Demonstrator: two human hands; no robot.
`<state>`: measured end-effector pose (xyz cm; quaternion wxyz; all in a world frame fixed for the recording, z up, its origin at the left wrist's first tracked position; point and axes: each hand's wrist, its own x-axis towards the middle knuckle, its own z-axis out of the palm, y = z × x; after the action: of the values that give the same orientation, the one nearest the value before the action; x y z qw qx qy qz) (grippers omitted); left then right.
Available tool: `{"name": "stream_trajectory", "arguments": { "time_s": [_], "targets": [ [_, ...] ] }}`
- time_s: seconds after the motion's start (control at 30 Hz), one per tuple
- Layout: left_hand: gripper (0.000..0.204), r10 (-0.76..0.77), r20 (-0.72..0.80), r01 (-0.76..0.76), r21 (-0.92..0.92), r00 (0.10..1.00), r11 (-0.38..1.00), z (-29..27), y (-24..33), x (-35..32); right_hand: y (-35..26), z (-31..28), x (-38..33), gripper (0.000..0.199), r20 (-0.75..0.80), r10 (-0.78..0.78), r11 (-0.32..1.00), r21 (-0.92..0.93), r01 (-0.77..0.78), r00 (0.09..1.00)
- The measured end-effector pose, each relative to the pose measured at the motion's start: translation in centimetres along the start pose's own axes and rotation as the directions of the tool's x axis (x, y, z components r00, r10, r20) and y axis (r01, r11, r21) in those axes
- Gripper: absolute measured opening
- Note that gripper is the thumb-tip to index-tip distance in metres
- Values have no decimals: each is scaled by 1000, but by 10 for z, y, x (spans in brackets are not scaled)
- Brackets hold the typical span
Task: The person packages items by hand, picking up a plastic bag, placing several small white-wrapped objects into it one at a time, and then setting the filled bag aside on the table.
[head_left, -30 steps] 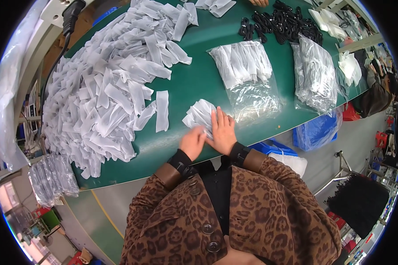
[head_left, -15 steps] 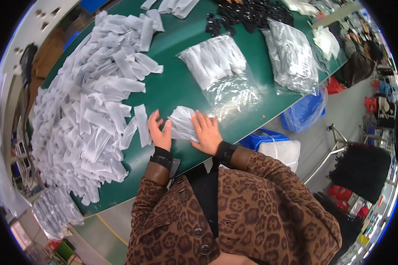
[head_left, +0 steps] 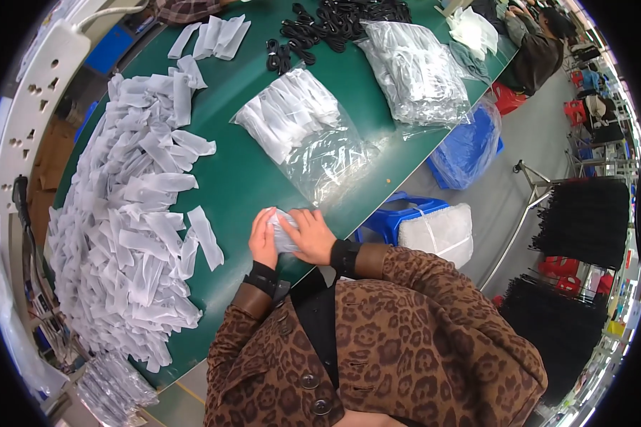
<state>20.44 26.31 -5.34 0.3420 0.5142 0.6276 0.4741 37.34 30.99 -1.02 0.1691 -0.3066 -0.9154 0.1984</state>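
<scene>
At the near edge of the green table (head_left: 242, 178), both hands close around a small stack of white packets (head_left: 283, 231). The left hand (head_left: 262, 240) cups the stack's left side, fingers curled around it. The right hand (head_left: 312, 236) lies over the stack's right side and top, fingers bent and pressing down, so only a strip of white shows between the two hands. The stack sits directly between the palms, touching both, just above the table edge.

Just left of the left hand, a single white packet (head_left: 206, 236) lies apart from the rest, at the rim of a large heap of white packets (head_left: 132, 220) that fills the left side of the table. Just beyond the hands, a clear plastic bag (head_left: 303, 132) partly filled with white packets lies on the table, its empty near end close to the right hand. Farther right is a second clear bag (head_left: 414, 71), fuller. At the far edge lie black cords (head_left: 327, 21) in a tangle. Below the table's right edge sits a blue bag (head_left: 466, 146) on the floor.
</scene>
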Motion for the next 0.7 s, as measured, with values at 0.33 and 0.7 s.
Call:
{"name": "stream_trajectory", "arguments": {
  "time_s": [0.33,0.7],
  "targets": [
    [37,-25,20,29,-175,999,984,42,49,4,51,-111,-78,90,124,57,998,21,-60,991],
    [13,378,175,-415,300,909,859,78,71,46,82,-87,-34,91,-133,344,912,-190,-364,930]
  ]
}}
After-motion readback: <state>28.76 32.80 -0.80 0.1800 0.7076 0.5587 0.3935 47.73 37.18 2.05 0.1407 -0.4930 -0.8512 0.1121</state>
